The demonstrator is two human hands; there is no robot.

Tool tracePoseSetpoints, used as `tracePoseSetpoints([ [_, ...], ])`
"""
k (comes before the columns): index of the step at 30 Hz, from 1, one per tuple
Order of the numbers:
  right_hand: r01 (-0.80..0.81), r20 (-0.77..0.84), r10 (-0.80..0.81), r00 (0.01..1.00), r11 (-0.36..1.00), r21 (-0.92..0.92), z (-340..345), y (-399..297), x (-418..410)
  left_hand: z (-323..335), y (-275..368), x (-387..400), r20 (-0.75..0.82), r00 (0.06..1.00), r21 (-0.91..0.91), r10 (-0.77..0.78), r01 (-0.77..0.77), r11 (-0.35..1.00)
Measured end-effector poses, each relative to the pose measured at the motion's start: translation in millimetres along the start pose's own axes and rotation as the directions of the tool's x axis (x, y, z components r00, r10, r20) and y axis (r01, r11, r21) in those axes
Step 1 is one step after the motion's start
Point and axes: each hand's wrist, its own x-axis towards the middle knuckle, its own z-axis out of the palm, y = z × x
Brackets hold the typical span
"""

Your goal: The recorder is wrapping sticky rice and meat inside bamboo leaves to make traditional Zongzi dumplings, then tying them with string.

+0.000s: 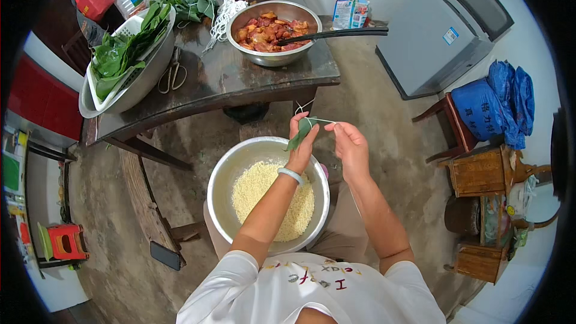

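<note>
My left hand (302, 141) grips a small green leaf-wrapped bundle (300, 134) above the far rim of a large metal basin. White string (320, 119) passes around the bundle and runs taut to my right hand (350, 146), whose thumb and forefinger pinch it. A loose end of the string sticks up past my left fingers. Below my forearms, the basin (216, 189) rests on my lap with pale yellowish grains (265, 202) in it. What the leaf encloses is hidden.
On the dark wooden table (207, 81) stand a steel bowl (270, 59) of marinated meat with black chopsticks (342, 33), white strings (225, 20), scissors (172, 74) and a tub of green leaves (121, 54). A phone (165, 255) lies on the wooden bench (139, 193) at left.
</note>
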Motion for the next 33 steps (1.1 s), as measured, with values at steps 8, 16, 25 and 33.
tracePoseSetpoints([
  [8,0.44,0.174,-0.428,0.887,0.897,-0.032,14.2,29.6,2.8,7.3,11.2,-4.9,0.025,0.994,0.041,0.11,-0.111,0.993],
  [16,0.358,0.052,-0.368,0.928,0.923,0.141,20.3,23.9,-14.9,-10.7,1.0,4.4,0.13,0.979,0.072,0.16,-0.17,0.983],
  [25,0.401,0.06,-0.4,0.915,0.916,-0.022,30.7,15.5,-30.8,-12.2,-5.5,7.0,-0.043,0.985,0.133,0.166,-0.159,0.978],
  [33,0.404,0.06,-0.4,0.915,0.9,-0.163,30.3,4.4,-43.6,-8.2,22.1,10.0,0.031,0.928,0.355,0.372,-0.358,0.863],
])
